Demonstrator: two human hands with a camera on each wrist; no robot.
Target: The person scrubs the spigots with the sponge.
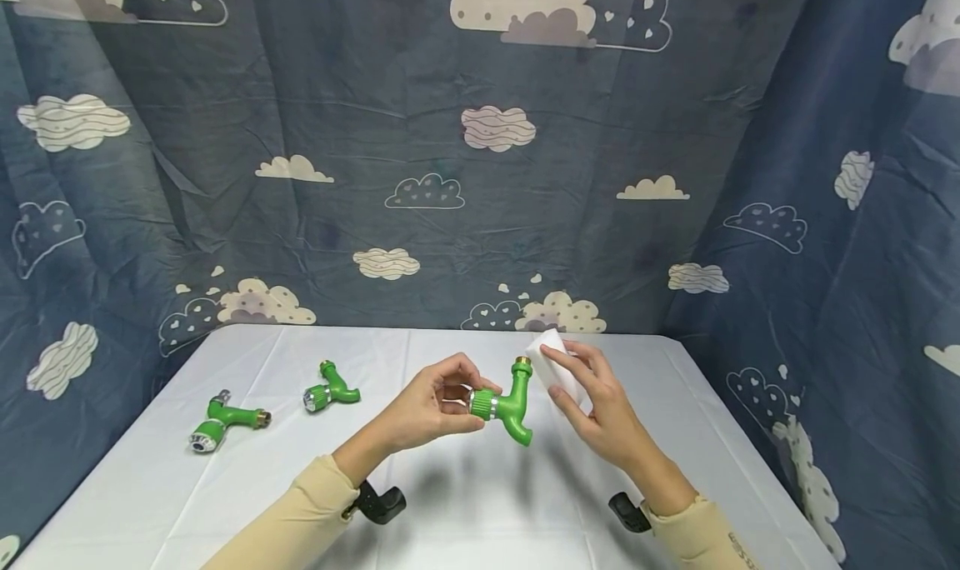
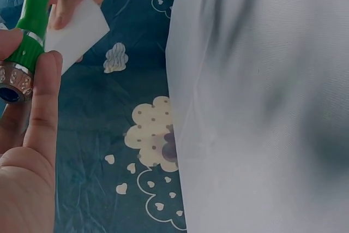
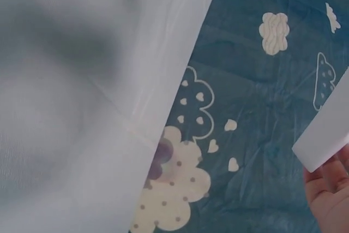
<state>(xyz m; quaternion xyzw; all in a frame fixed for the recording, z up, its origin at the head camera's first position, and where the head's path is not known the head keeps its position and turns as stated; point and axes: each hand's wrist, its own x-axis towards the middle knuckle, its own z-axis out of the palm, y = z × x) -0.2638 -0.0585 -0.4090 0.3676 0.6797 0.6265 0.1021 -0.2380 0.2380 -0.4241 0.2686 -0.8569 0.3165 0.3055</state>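
My left hand (image 1: 438,399) holds a green tap (image 1: 514,403) by its ribbed knob end, lifted over the table. The tap's spout points down and its brass threaded end points up. In the left wrist view, thumb and fingers pinch the green tap (image 2: 34,20) around its silver-ringed knob. To the right of the tap, my right hand (image 1: 600,403) grips a white block (image 1: 553,366), sponge-like in look, between thumb and fingers. The right wrist view shows the white block (image 3: 327,129) with fingers behind its lower edge.
Two more green taps lie on the white-covered table (image 1: 465,512) at the left: a larger tap (image 1: 225,421) near the left edge and a smaller tap (image 1: 331,388) behind it. A dark blue cloud-patterned curtain (image 1: 360,120) surrounds the table's back and sides.
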